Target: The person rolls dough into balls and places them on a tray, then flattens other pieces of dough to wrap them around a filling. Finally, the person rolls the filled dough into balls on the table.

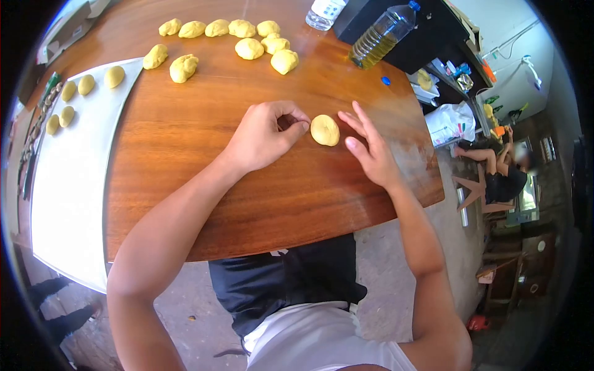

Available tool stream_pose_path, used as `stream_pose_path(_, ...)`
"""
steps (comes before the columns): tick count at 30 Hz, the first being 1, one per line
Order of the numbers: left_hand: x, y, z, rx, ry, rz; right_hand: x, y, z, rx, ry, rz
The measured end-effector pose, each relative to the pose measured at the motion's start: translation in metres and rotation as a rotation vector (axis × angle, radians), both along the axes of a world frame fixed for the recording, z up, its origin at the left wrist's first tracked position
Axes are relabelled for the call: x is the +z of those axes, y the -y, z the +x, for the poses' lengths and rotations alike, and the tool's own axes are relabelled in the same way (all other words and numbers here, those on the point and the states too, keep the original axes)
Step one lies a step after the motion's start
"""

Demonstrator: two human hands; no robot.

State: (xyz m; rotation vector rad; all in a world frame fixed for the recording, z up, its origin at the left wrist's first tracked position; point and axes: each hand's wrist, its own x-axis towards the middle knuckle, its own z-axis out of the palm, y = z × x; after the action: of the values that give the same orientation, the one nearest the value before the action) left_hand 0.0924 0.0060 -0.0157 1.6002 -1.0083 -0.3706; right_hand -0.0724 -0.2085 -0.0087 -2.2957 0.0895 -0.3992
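Observation:
A round yellow dough piece (325, 130) rests on the wooden table (185, 161) between my two hands. Just left of it is my left hand (270, 133), its thumb and index fingertips pressed together close to the dough's edge; whether anything is between them is too small to tell. On the other side, my right hand (368, 145) has its fingers apart and holds nothing. Several rougher dough lumps (249, 49) lie across the far part of the table. Smoother dough balls (114, 76) sit on a white sheet (74, 185) at the left.
An oil bottle (383, 36), a clear bottle (325, 12) and a blue cap (386, 81) are at the back right. Beyond the table's right edge are a white plastic bag (450, 123) and a seated person (504, 176). Someone's legs show at the lower left.

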Motion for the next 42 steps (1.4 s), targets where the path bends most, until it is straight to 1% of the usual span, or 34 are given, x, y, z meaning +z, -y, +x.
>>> stream_pose_path(2, 0.0, -0.001, 0.0, -0.006, 0.002, 0.008, 0.01, 0.029, -0.011, 0.041, -0.157, -0.203)
stream_pose_path(4, 0.001, 0.0, 0.0, -0.024, 0.005, 0.007, 0.021, 0.061, -0.028, -0.379, -0.263, -0.415)
stream_pose_path(6, -0.001, -0.001, -0.002, -0.032, 0.015, -0.007, -0.007, 0.143, -0.073, -0.91, -0.017, -1.217)
stream_pose_path(8, -0.001, -0.001, 0.004, 0.002, 0.019, -0.037, 0.01, 0.161, -0.112, -0.871, 0.3, -1.066)
stream_pose_path(9, -0.002, -0.001, 0.005, 0.0, 0.053, -0.043, 0.01, 0.155, -0.124, -0.876, 0.283, -0.883)
stream_pose_path(11, -0.004, 0.001, -0.001, -0.031, 0.073, -0.04, 0.011, 0.131, -0.137, -0.921, 0.143, -0.664)
stream_pose_path(13, -0.002, 0.002, 0.001, -0.03, 0.026, 0.011, 0.014, 0.121, -0.141, -0.931, 0.155, -0.631)
stream_pose_path(15, -0.002, 0.002, 0.0, -0.046, 0.009, 0.001, 0.012, 0.12, -0.148, -0.944, 0.168, -0.591)
stream_pose_path(17, 0.003, 0.0, 0.0, 0.006, -0.01, 0.074, 0.008, 0.13, -0.147, -0.904, 0.229, -0.638)
stream_pose_path(18, 0.003, 0.0, -0.001, 0.01, 0.002, 0.074, 0.001, 0.152, -0.155, -0.814, 0.167, -0.783)
stream_pose_path(19, 0.003, 0.001, -0.001, -0.022, 0.013, 0.067, 0.0, 0.162, -0.155, -0.848, 0.166, -0.789)
stream_pose_path(21, 0.0, 0.002, -0.002, -0.002, -0.053, 0.05, 0.0, 0.168, -0.158, -0.723, 0.139, -0.343)
stream_pose_path(22, 0.0, 0.004, -0.002, -0.028, -0.049, 0.045, 0.002, 0.162, -0.156, -0.749, 0.14, -0.35)
stream_pose_path(24, 0.0, 0.002, -0.002, -0.004, -0.073, 0.076, 0.001, 0.145, -0.15, -0.669, 0.405, 0.389)
stream_pose_path(25, 0.0, 0.002, -0.001, -0.017, -0.072, 0.081, -0.003, 0.137, -0.151, -0.683, 0.407, 0.391)
stream_pose_path(27, 0.0, 0.002, -0.003, -0.014, -0.093, 0.073, -0.01, 0.121, -0.164, -0.779, 0.186, 0.546)
stream_pose_path(29, 0.001, 0.003, -0.004, -0.003, -0.086, 0.083, -0.023, 0.117, -0.188, -0.823, 0.178, 0.53)
stream_pose_path(31, -0.001, 0.003, -0.003, -0.003, -0.075, 0.073, -0.028, 0.108, -0.205, -0.786, 0.158, 0.339)
stream_pose_path(33, -0.001, 0.004, -0.006, -0.008, -0.097, 0.072, -0.028, 0.099, -0.22, -0.794, 0.161, 0.35)
stream_pose_path(35, -0.002, 0.004, -0.006, 0.004, -0.068, 0.073, -0.026, 0.092, -0.234, -0.793, 0.203, 0.489)
stream_pose_path(36, -0.001, 0.003, -0.006, -0.004, -0.068, 0.075, -0.024, 0.09, -0.24, -0.8, 0.205, 0.49)
stream_pose_path(38, 0.002, 0.001, -0.004, -0.028, -0.085, 0.153, -0.023, 0.087, -0.25, -0.846, 0.323, 0.576)
stream_pose_path(39, 0.003, 0.0, -0.005, -0.029, -0.082, 0.155, -0.022, 0.087, -0.255, -0.847, 0.324, 0.579)
stream_pose_path(41, 0.006, 0.001, -0.006, -0.008, -0.112, 0.166, -0.019, 0.088, -0.261, -0.941, 0.33, 0.484)
stream_pose_path(42, 0.006, 0.001, -0.006, -0.006, -0.11, 0.164, -0.014, 0.085, -0.259, -0.938, 0.332, 0.484)
